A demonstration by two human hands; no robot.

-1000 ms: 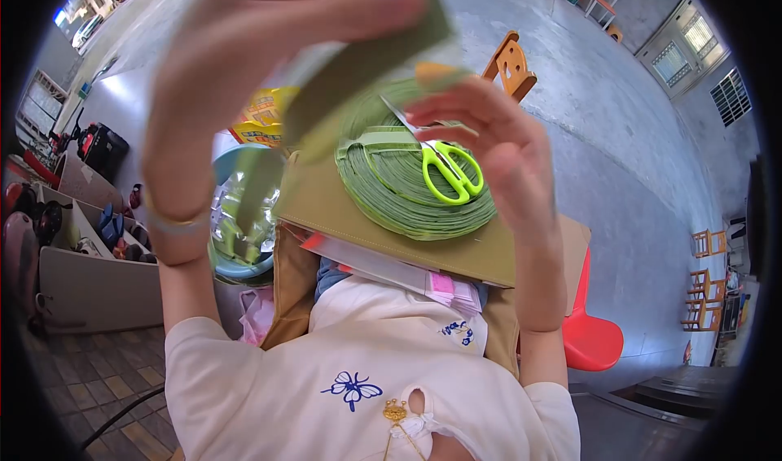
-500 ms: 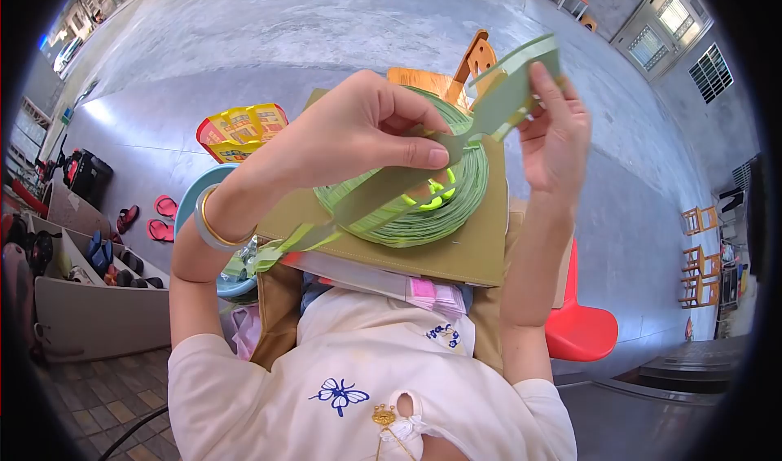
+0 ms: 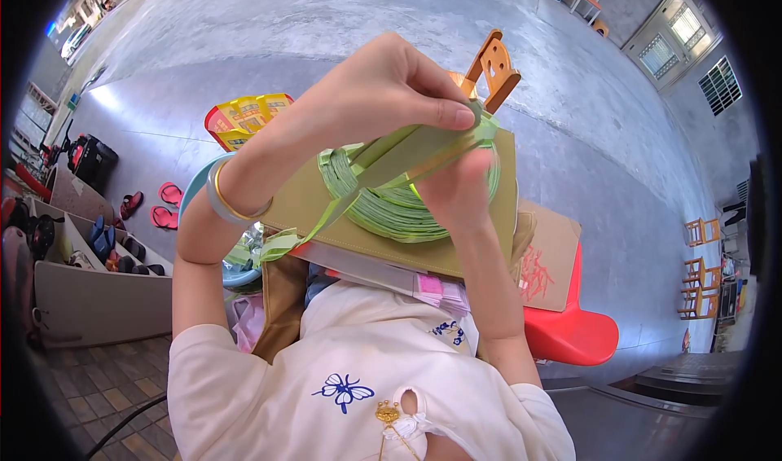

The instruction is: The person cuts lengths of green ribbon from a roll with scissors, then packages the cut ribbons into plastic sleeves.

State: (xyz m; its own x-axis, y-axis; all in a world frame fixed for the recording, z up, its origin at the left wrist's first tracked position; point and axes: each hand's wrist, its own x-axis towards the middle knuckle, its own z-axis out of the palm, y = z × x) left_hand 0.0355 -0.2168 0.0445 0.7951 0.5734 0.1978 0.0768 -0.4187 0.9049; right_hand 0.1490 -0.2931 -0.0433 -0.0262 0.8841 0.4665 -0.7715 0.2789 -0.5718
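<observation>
My left hand [image 3: 407,94] pinches a flat green ribbon strip [image 3: 407,153] between thumb and fingertips, above a coil of thin green cord [image 3: 399,217]. My right hand [image 3: 463,190] is just below, behind the strip; its fingers are mostly hidden and blurred. From my left hand the strip slopes down to a crumpled green end [image 3: 279,245] at the left. The coil lies on an olive-brown board [image 3: 481,257] in front of me.
A light blue basin [image 3: 195,180] and a yellow-red bag [image 3: 244,119] are on the left. A red chair [image 3: 582,335] with cardboard [image 3: 547,257] stands at the right, a wooden chair [image 3: 497,70] beyond the board. Sandals [image 3: 165,217] lie on the floor.
My right hand has moved down and left from the strip's raised upper end to beneath my left hand. My left hand has risen slightly, and the strip's upper part no longer extends up to the right.
</observation>
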